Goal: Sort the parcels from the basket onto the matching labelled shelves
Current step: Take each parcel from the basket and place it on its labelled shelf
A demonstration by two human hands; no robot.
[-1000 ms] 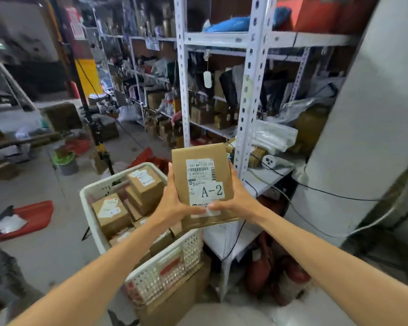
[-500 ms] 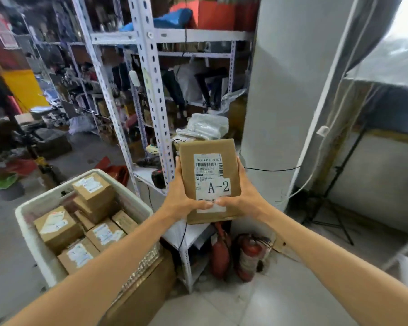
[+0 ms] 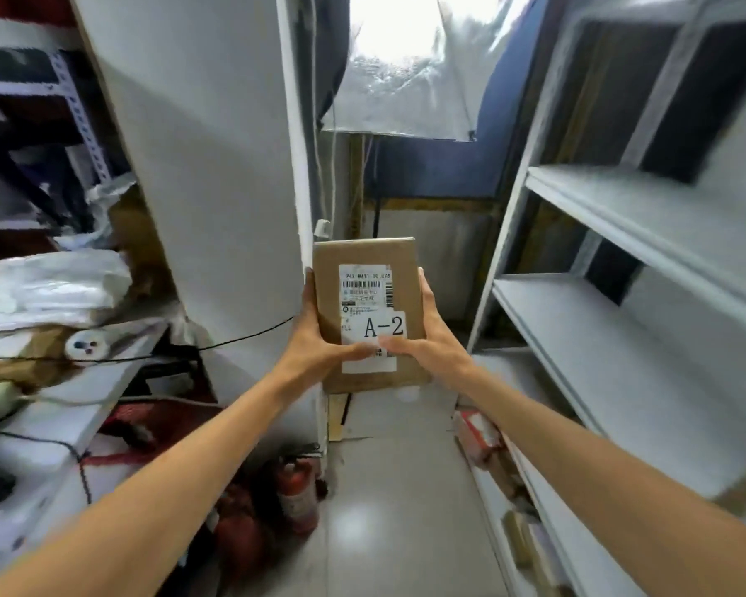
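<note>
White empty shelves [image 3: 621, 321] now stand at the right, basket gone from view; left hand [image 3: 315, 351] and right hand [image 3: 427, 342] clasp the A-2 parcel [image 3: 365, 321], fingers closed, placement likely next.

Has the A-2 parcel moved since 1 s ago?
Yes. The A-2 parcel, in both hands, has gone right past the white pillar, toward the white shelving.

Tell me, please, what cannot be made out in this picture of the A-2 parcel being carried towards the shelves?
- Head view, white shelves: motion blur hides any shelf labels, so the A-2 spot cannot be found.
- Parcel: the label's small print is too fine to read; the thumbs of the left hand and right hand cover its lower part.
- Basket: out of frame.
- Boxes on the floor: blurred.
</note>
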